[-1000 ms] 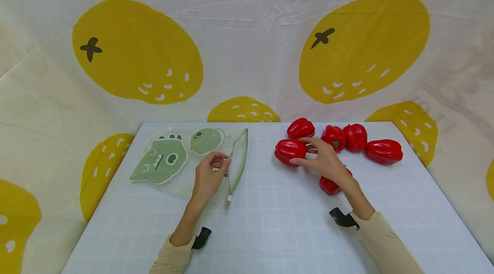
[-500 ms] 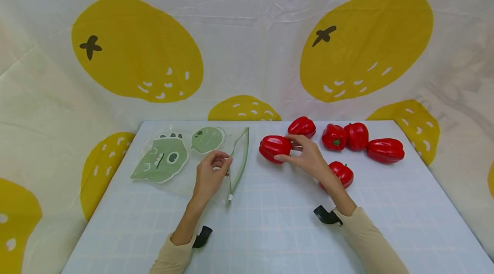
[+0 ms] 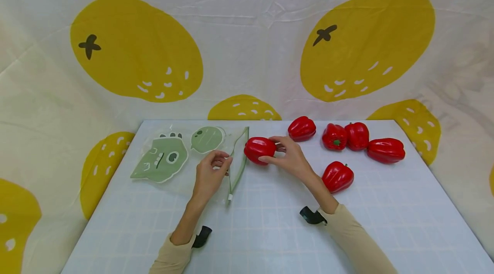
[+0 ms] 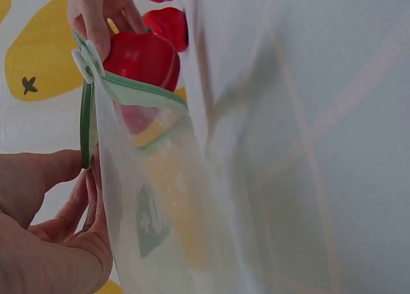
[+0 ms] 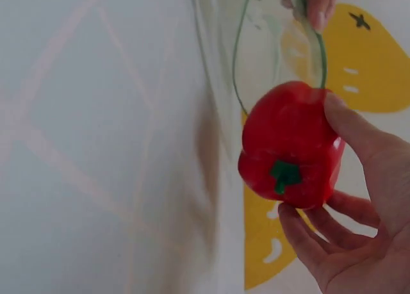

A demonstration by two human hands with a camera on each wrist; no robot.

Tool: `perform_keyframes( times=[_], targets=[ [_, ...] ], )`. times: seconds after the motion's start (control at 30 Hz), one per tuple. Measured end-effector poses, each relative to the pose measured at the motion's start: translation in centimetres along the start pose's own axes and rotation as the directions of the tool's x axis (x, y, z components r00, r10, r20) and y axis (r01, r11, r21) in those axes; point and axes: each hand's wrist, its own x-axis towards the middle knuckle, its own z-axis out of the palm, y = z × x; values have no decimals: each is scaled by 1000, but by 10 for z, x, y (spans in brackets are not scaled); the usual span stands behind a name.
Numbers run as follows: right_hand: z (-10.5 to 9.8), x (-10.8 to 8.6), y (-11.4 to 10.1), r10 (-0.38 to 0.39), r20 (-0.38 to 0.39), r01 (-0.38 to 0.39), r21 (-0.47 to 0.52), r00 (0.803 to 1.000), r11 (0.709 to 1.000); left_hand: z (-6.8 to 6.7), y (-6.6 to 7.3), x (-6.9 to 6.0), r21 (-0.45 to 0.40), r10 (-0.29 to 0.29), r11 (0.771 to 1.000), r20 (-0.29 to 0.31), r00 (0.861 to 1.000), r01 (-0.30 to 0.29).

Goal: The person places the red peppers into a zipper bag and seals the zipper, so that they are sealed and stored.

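My right hand (image 3: 290, 157) grips a red bell pepper (image 3: 259, 150) between thumb and fingers, at the mouth of a clear zip bag (image 3: 238, 171). In the right wrist view the pepper (image 5: 288, 140) shows its green stem towards my palm. My left hand (image 3: 210, 175) pinches the bag's green-edged rim, holding its mouth apart. The left wrist view has the left thumb and fingers (image 4: 63, 166) on that edge, with the pepper (image 4: 144, 60) at the opening and partly behind the film. A green cartoon monster (image 3: 162, 160) is printed on the bag.
Several other red bell peppers stand to the right: one at the back edge (image 3: 302, 128), a pair beside it (image 3: 334, 137), one farther right (image 3: 386, 150), and one nearer the right forearm (image 3: 338, 176). A pale checked cloth (image 3: 266, 231) covers the table; a patterned curtain (image 3: 251, 51) hangs behind.
My right hand has carried the bell pepper leftward from among the others to the bag's mouth. My left hand has stayed in place on the bag's edge.
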Motion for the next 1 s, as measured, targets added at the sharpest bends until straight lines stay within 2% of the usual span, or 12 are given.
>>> perform_keyframes(
  times=[0.3, 0.57, 0.7, 0.73, 0.93, 0.97, 1.0],
  targets=[
    [21, 8, -4, 6, 18, -6, -1, 1000, 1000, 1, 2, -1, 37, -14, 999, -5, 1000, 15],
    [32, 13, -8, -59, 2, 59, -45, 998, 997, 0, 0, 0, -9, 40, 999, -2, 999, -40],
    [39, 16, -8, -90, 3, 90, -61, 996, 994, 0, 0, -1, -19, 53, 998, 7, 999, -53],
    [40, 17, -8, -93, 5, 94, -64, 996, 994, 0, 5, -3, -21, 47, 999, 9, 999, -47],
    [50, 21, -4, -113, 13, 114, -109, 994, 988, 0, 4, -3, -16, 52, 998, 12, 999, -52],
    [51, 22, -4, -115, 17, 116, -114, 993, 987, 0, -2, -1, -15, 61, 998, 12, 998, -60],
    [52, 22, -5, -116, 27, 118, -121, 993, 986, 0, -1, -1, -15, 62, 998, 11, 998, -61]
  ],
)
